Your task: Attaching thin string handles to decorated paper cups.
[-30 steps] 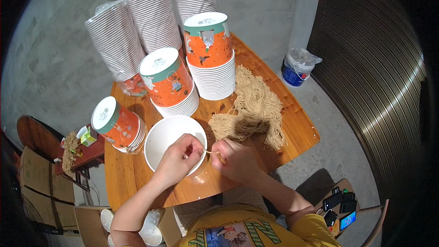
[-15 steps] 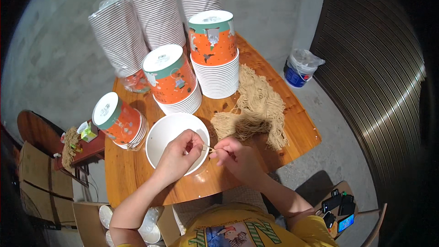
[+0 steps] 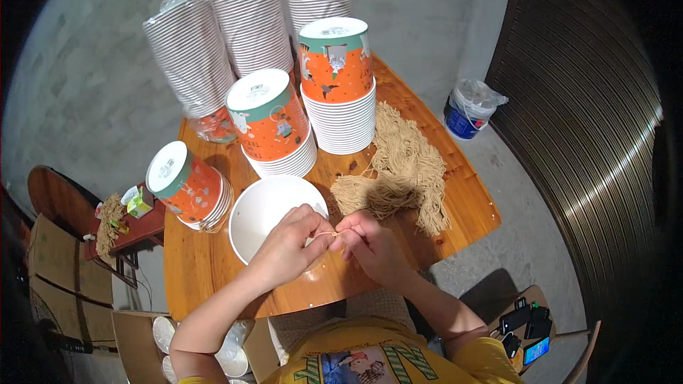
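Over the right rim of a white paper bucket [image 3: 250, 206], my two hands meet at the fingertips. My left hand [image 3: 286, 245] is closed, pinching a short length of tan string [image 3: 325, 233] between thumb and forefinger. My right hand [image 3: 371, 245] pinches the same string from the other side, its fingertips touching or nearly touching those of the left. The bucket's open mouth faces up toward me, with its handle ends hard to make out. Just beyond my right hand lies a large loose bundle of tan strings [image 3: 411, 153] on the wooden table [image 3: 462, 220].
Upside-down stacks of orange-and-green printed buckets stand at left [image 3: 188, 185], centre [image 3: 274, 128] and back [image 3: 338, 71]. Tall plastic-wrapped bucket stacks [image 3: 249, 21] rise behind. On the floor are a blue-and-white pail [image 3: 466, 114] and a cardboard box [image 3: 135, 341]. A stool with phones [image 3: 537, 348] is at right.
My fingertips have drawn closer together around the string, the left hand shifting slightly right. The whole view has shifted a little; the buckets and string bundle stay put.
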Demonstrator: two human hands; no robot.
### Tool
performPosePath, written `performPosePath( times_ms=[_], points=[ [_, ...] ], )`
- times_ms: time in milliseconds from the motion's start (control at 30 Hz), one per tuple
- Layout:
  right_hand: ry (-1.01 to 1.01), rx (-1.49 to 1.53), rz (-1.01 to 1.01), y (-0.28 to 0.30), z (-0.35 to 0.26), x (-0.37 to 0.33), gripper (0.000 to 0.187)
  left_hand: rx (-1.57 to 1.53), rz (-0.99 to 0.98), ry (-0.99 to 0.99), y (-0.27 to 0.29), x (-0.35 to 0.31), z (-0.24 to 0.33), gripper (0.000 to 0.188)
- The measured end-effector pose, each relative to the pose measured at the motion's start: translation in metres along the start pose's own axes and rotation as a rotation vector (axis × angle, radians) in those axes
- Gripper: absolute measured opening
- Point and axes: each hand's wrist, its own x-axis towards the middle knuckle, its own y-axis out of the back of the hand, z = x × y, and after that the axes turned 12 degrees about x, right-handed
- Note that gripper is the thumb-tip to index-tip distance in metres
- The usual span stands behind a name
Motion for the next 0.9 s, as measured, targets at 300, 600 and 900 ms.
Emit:
performPosePath(
  times_ms=[300,600,900],
  points=[
    [0.262,-0.24,0.016,0.002,0.02,-0.003,0.013,-0.029,-0.012,0.022,-0.001,0.001,-0.001,0.009],
    [0.231,-0.371,0.034,0.002,0.021,-0.004,0.013,-0.112,0.058,0.071,-0.001,0.0,0.0,0.01],
    [0.178,-0.299,-0.052,-0.005,0.016,-0.01,0.011,0.092,0.193,-0.034,-0.003,-0.003,-0.003,0.009]
  ],
)
